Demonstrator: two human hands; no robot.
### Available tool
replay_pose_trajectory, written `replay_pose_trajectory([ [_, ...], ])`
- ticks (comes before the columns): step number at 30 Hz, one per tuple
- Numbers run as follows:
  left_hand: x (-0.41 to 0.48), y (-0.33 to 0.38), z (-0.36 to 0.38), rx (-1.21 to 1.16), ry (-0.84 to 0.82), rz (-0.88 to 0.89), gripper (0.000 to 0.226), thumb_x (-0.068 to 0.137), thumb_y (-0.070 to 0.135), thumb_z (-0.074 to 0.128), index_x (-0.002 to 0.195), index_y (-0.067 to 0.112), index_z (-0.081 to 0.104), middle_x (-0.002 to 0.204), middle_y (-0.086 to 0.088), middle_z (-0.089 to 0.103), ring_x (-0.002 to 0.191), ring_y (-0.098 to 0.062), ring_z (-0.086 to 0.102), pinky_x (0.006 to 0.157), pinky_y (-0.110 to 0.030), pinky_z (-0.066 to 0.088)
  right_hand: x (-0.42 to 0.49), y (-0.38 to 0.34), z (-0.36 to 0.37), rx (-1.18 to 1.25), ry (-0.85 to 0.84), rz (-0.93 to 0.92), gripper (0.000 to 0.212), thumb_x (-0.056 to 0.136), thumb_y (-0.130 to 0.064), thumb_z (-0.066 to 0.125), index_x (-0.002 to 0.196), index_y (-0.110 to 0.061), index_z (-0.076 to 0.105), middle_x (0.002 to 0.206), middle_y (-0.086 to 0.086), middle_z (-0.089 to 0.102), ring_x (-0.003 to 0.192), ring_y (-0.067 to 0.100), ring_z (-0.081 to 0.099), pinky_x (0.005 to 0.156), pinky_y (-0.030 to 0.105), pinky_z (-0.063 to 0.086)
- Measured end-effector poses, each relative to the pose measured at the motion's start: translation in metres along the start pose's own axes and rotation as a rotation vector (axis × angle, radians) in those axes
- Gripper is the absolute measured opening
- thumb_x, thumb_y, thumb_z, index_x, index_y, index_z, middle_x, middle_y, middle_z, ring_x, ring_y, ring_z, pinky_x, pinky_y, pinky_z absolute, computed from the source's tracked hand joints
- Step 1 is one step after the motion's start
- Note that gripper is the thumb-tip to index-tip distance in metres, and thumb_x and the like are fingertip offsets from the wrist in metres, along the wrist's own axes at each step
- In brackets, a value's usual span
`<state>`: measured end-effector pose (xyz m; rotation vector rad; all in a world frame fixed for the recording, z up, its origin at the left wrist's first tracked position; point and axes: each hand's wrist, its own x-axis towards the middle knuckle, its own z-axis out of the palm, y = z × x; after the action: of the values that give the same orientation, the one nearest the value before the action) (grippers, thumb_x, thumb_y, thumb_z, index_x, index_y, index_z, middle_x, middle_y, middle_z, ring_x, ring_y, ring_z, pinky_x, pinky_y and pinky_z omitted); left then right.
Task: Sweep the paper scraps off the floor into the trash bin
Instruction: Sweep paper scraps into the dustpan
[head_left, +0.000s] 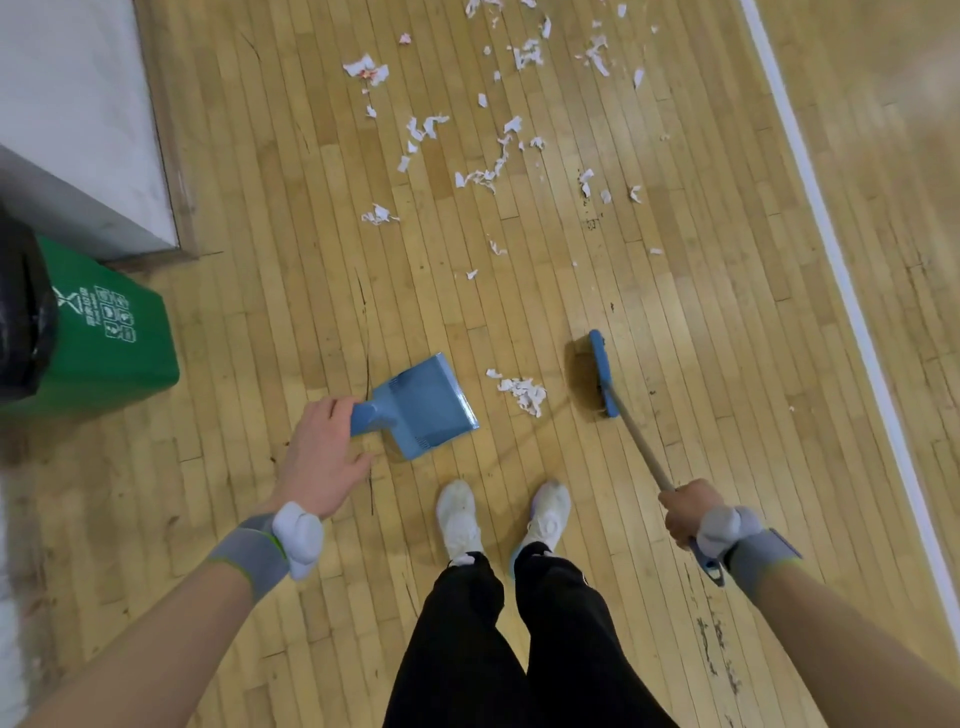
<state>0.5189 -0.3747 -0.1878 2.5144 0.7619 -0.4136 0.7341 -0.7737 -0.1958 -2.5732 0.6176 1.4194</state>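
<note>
The left hand (322, 457) grips the blue dustpan (426, 402) by its handle; right of the dustpan, the right hand (685, 512) clamps the broom (602, 376), paper scraps (522, 392) between.

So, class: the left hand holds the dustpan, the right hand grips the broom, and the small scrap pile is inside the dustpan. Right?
No. The head view shows the scrap pile on the floor between dustpan and broom, not inside it. The rest stands.

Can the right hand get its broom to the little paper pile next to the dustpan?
Probably yes. The right hand holds the broom just beside the paper pile, with only bare floor between, and the dustpan lies opposite.
</note>
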Motion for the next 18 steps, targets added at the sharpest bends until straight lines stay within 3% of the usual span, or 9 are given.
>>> replay_pose_trajectory([
  [5, -0.005, -0.010, -0.004, 0.186, -0.013, -0.098, 0.053, 0.084, 0.009, 0.062, 0.127, 0.029, 0.039, 0.098, 0.002, 0.048, 0.084, -0.021, 0.047, 0.071, -0.034, 0.039, -0.016, -0.009, 0.037, -0.038, -0.004, -0.011, 0.025, 0.096, -0.012, 0.049, 0.106, 0.008, 0.060, 0.088, 0.023, 0.068, 0.075, 0.032, 0.065, 0.072, 0.042, 0.056],
  [8, -0.003, -0.009, -0.005, 0.200, -0.048, -0.128, 0.066, 0.082, -0.005, 0.049, 0.131, 0.036, 0.032, 0.092, 0.004, 0.045, 0.077, -0.018, 0.043, 0.066, -0.034, 0.034, -0.034, -0.025, 0.057, -0.021, -0.042, 0.019, 0.024, 0.096, -0.008, 0.049, 0.111, 0.008, 0.060, 0.090, 0.024, 0.069, 0.078, 0.034, 0.067, 0.067, 0.038, 0.053],
  [11, 0.002, -0.006, -0.006, 0.165, -0.092, -0.102, 0.070, 0.078, -0.009, 0.044, 0.128, 0.038, 0.030, 0.087, 0.006, 0.041, 0.076, -0.020, 0.046, 0.060, -0.036, 0.044, -0.056, -0.040, 0.077, -0.051, -0.064, 0.028, 0.023, 0.096, -0.008, 0.047, 0.113, 0.003, 0.058, 0.110, 0.023, 0.068, 0.101, 0.035, 0.068, 0.079, 0.039, 0.054],
  [13, 0.008, 0.002, -0.004, 0.149, -0.103, -0.070, 0.069, 0.077, -0.010, 0.041, 0.126, 0.038, 0.029, 0.086, 0.004, 0.042, 0.077, -0.022, 0.046, 0.060, -0.038, 0.047, -0.074, -0.047, 0.087, -0.122, -0.076, -0.023, 0.014, 0.098, -0.009, 0.044, 0.105, -0.002, 0.054, 0.116, 0.018, 0.065, 0.108, 0.032, 0.065, 0.077, 0.034, 0.051],
  [15, 0.013, 0.014, -0.002, 0.150, -0.096, -0.045, 0.073, 0.075, -0.012, 0.040, 0.127, 0.038, 0.029, 0.090, 0.003, 0.046, 0.080, -0.022, 0.045, 0.057, -0.036, 0.041, -0.085, -0.051, 0.101, -0.176, -0.150, -0.119, 0.009, 0.099, -0.010, 0.043, 0.091, -0.006, 0.047, 0.109, 0.016, 0.060, 0.110, 0.031, 0.062, 0.078, 0.031, 0.047],
  [18, 0.019, 0.029, -0.002, 0.164, -0.086, -0.039, 0.076, 0.071, -0.016, 0.041, 0.126, 0.036, 0.030, 0.091, 0.001, 0.046, 0.082, -0.023, 0.044, 0.054, -0.032, 0.032, -0.098, -0.056, 0.125, -0.165, -0.165, -0.196, 0.012, 0.099, -0.012, 0.043, 0.089, -0.008, 0.048, 0.097, 0.011, 0.048, 0.095, 0.026, 0.058, 0.082, 0.033, 0.048],
])
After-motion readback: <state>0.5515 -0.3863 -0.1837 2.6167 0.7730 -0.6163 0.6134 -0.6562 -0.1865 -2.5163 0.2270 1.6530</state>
